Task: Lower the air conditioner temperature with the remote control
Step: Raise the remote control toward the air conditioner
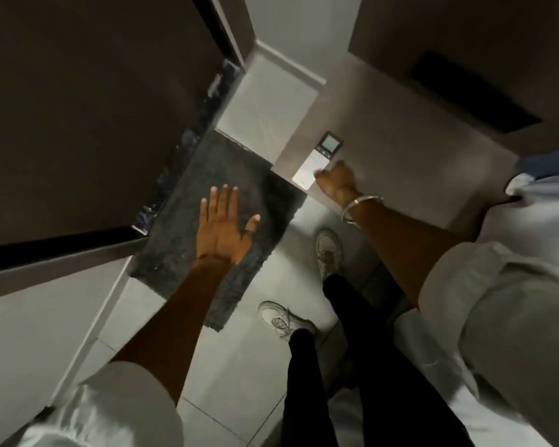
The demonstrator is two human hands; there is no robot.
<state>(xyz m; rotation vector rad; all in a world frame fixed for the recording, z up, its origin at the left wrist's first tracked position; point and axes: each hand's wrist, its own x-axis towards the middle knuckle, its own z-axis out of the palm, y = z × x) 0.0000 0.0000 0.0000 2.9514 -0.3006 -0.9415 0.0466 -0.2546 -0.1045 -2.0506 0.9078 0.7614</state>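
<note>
Pale floor tiles and a dark shaggy mat fill the view beneath a standing person, with a grey-brown cabinet top on the right. On its near left corner lies the slim white remote control with a small grey screen, screen end pointing away. The right hand touches the remote's lower end, fingers curled at its edge, but whether it has a real hold cannot be told. The left hand hangs spread wide and empty over the mat. Best, I judge, to pinch the lower body firmly (the remote sits close to the edge), lift cleanly, and keep the thumb free for the buttons.
</note>
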